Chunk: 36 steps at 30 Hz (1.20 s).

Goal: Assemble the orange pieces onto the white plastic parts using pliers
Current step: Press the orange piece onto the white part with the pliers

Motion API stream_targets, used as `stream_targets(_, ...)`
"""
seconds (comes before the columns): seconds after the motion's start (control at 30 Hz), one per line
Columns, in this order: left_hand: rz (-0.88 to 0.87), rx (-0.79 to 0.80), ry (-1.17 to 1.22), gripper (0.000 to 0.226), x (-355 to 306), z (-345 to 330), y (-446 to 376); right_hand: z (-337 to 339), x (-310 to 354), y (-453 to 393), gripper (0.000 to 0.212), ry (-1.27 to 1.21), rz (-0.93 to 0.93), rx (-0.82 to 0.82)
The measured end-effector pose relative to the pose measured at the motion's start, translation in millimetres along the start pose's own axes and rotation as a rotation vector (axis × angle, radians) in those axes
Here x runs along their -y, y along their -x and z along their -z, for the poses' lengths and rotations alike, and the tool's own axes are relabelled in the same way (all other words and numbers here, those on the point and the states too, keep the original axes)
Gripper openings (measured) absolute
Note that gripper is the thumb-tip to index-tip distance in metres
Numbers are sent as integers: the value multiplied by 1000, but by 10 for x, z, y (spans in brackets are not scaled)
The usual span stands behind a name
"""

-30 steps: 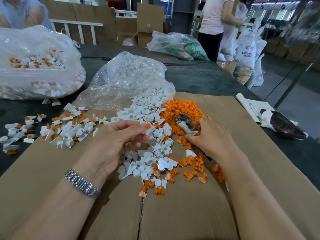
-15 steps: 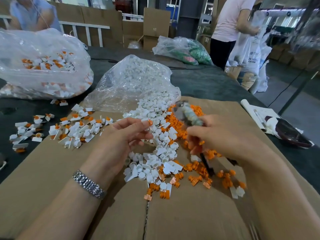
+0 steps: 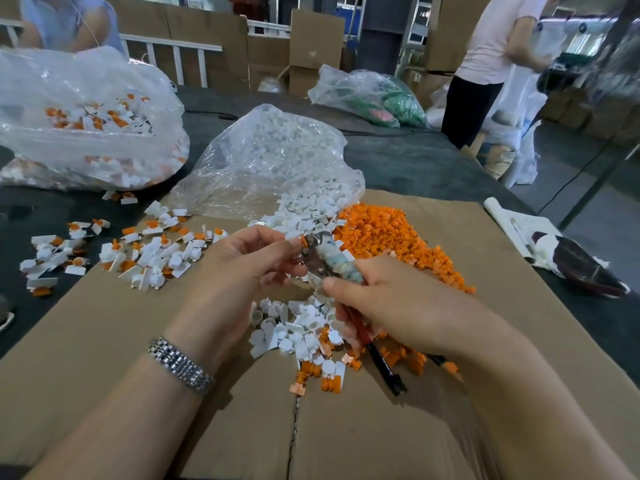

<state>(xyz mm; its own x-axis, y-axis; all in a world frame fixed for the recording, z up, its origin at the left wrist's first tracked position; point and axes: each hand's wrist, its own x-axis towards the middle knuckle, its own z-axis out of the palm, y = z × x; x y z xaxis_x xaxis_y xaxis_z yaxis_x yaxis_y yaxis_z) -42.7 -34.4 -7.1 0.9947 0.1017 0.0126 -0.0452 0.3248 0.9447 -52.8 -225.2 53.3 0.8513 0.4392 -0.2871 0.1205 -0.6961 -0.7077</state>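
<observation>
Warehouse bench w/ flattened cardboard sheet [image 3: 104, 358] over dark tabletop; boxes stacked behind, two other people at far edge.

Left hand [image 3: 239, 268] raised over the cardboard, fingertips pinching a small white plastic part [image 3: 294, 241] w/ orange piece at its tip, held right at pliers' nose. Right hand [image 3: 391, 306] curled round pliers [image 3: 320, 252], tape-wrapped upper grip under thumb, red/black handles poking out below palm. Nose looks closed onto the orange bit, but too small and blurred to be sure.

Supply: heap of loose orange pieces [image 3: 381, 233] just right of the hands; white parts spilling from clear bag [image 3: 270, 161] and scattered under the hands [image 3: 294, 327]. Finished white-and-orange units [image 3: 145, 251] piled to the left; more in big bag [image 3: 83, 123] far left.

Probably mid-press: seating orange piece into white part.

To do it well:
- Keep white part pinched near its end, fingers clear of the nose.
- Line orange piece square to its socket before squeezing; crooked start likely to jam or shear the plastic.
- Squeeze steady, not hard; small plastic parts prob. crack under a snap.
- Stop once seated flush, then ease pliers off before letting go.
- Drop finished unit left, away from raw heaps, to avoid mixing.

Risk: part slipping from the pinch and flying into the loose piles.
</observation>
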Motion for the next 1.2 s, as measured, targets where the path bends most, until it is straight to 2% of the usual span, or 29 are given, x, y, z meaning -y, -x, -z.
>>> stream_targets(0.13, -11, -9, -65, 18, 28, 11, 10, -118, -1, -6, 48, 130, 5, -95)
stream_targets(0.23, 12, -4, -56, 17, 24, 20, -3, -200, -1, -47, 46, 138, -7, -176)
stream_targets(0.4, 36, 6, -24, 27, 3, 21, -19, -261, -30, -113, 44, 275, -2, -269)
stream_targets(0.5, 48, -4, -33, 27, 16, -6, -19, -212, -62, -94, 52, 200, 12, -198)
stream_targets(0.63, 45, -31, -66, 18, 9, 10, -35, 40, -127, 19, 56, -198, -69, 12)
stream_targets(0.7, 23, -67, -99, 15, -14, 32, -38, 202, -185, 36, 63, -103, -78, -53)
stream_targets(0.77, -21, -153, -247, 12, -14, 58, -42, 332, -279, -38, 64, 50, -123, -218)
stream_targets(0.87, -169, -362, -656, 9, 8, 139, -69, 440, -484, -236, 33, 214, -187, -386)
stream_targets(0.97, -301, -496, -880, 14, 6, 223, -111, 436, -739, -427, 36, 427, -264, -460)
stream_targets(1.07, -382, -438, -987, 17, 38, 196, -131, 352, -854, -506, 49, 610, -304, -503)
stream_targets(1.2, -346, -213, -966, 12, 88, 100, -93, 291, -883, -558, 59, 581, -281, -504)
